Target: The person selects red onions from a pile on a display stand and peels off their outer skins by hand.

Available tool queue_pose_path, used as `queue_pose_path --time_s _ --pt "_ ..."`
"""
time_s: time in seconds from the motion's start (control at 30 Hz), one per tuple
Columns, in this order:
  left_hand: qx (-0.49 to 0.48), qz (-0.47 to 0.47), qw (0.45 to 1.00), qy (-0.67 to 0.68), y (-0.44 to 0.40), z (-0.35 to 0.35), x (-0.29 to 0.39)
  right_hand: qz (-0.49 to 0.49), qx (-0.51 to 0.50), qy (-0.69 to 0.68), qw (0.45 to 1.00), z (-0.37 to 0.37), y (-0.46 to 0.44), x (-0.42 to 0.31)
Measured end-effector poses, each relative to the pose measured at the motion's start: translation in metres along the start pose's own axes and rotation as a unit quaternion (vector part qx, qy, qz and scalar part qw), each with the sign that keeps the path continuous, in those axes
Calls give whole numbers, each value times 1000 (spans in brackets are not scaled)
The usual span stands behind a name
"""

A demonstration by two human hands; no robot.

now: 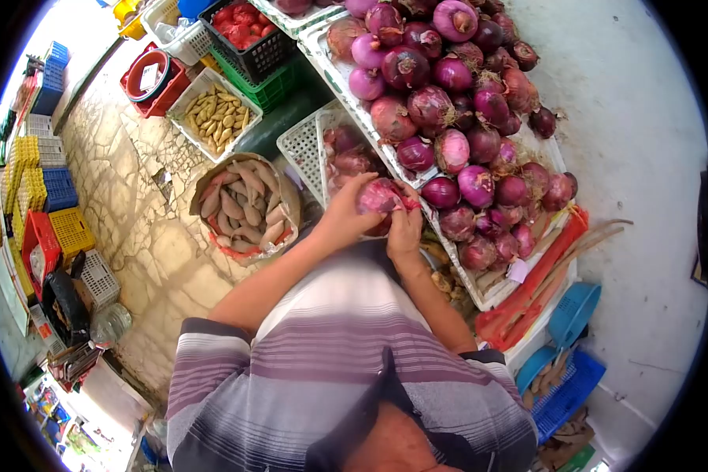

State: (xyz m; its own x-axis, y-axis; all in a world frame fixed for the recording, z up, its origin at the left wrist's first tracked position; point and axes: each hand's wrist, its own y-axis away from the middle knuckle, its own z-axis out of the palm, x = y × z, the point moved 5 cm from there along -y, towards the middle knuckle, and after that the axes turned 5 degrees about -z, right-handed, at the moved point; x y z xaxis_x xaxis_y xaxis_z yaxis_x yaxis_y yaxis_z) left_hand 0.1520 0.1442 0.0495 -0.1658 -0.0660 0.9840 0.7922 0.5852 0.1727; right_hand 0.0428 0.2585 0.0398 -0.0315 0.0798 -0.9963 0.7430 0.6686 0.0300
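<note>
A red onion (378, 197) sits between my two hands in front of my chest. My left hand (348, 209) is closed around its left side, and my right hand (405, 224) grips the right side, with reddish skin at the fingertips. Just beyond my hands, several red onions lie in a white basket (320, 149). A large heap of red onions (448, 102) fills the pale trays (354, 93) to the right. Part of the held onion is hidden by my fingers.
A sack of sweet potatoes (244, 200) stands at left, with a crate of small yellowish tubers (216, 118) behind it. A black crate (266, 57) holds red goods. At right are red netting (539, 275) and blue baskets (574, 311). Stacked crates (59, 181) line the far left.
</note>
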Motion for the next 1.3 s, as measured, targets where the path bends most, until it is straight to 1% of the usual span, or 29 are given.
queue_pose_path --time_s 0.03,0.13,0.17,0.2,0.3,0.33,0.43,0.47,0.53,0.63,0.67,0.73,0.77,0.83,0.93,1.03,1.07,1.17,1.2,1.27,1.3 --pt "12 20 1000 -11 3 -1 0 -4 -5 31 1000 2 2 -3" --pt "52 62 997 -13 1 -2 1 -41 -4 52 998 4 3 -2" --pt "44 51 998 3 0 1 1 -54 0 63 997 0 4 -2" --pt "38 41 998 18 -1 3 2 -87 2 96 992 -2 3 -1" --pt "29 12 997 68 -2 -1 4 -100 5 113 989 -2 4 -1" --pt "24 2 996 87 -1 -1 3 -82 8 82 993 -2 6 -1" --pt "11 -40 987 155 -5 1 -10 -143 -16 181 973 0 5 -13" --pt "5 -37 986 165 -6 4 -14 -148 -18 178 973 1 5 -15" --pt "0 -32 983 181 -6 1 -19 -128 -16 168 977 0 4 -11" --pt "1 -26 989 145 -6 -4 -19 -82 -30 159 983 1 7 -9" --pt "1 -31 988 151 -8 -2 -22 -69 -36 158 984 1 5 -10" --pt "5 -46 986 160 -7 -2 -31 -75 -38 160 983 0 4 -10" --pt "21 -69 986 149 -7 -6 -38 -77 -40 160 983 2 5 -9" --pt "49 -114 984 127 -13 -15 -49 -29 -54 114 992 6 5 -4" --pt "60 -45 981 177 -17 -13 -52 34 -57 38 997 2 5 2" --pt "78 -68 990 91 -21 -15 -84 83 -58 -56 993 3 8 22" --pt "96 -68 989 87 -23 -13 -94 109 -55 -87 989 2 11 26" --pt "93 -225 957 160 -28 -8 -129 64 -28 -131 989 -6 14 39" --pt "96 -248 935 234 -27 -3 -127 67 -23 -146 987 -7 16 34" --pt "108 -286 876 374 -25 7 -122 73 -18 -178 981 -3 18 21" --pt "117 -303 860 393 -25 12 -121 74 -22 -178 981 -3 17 23"
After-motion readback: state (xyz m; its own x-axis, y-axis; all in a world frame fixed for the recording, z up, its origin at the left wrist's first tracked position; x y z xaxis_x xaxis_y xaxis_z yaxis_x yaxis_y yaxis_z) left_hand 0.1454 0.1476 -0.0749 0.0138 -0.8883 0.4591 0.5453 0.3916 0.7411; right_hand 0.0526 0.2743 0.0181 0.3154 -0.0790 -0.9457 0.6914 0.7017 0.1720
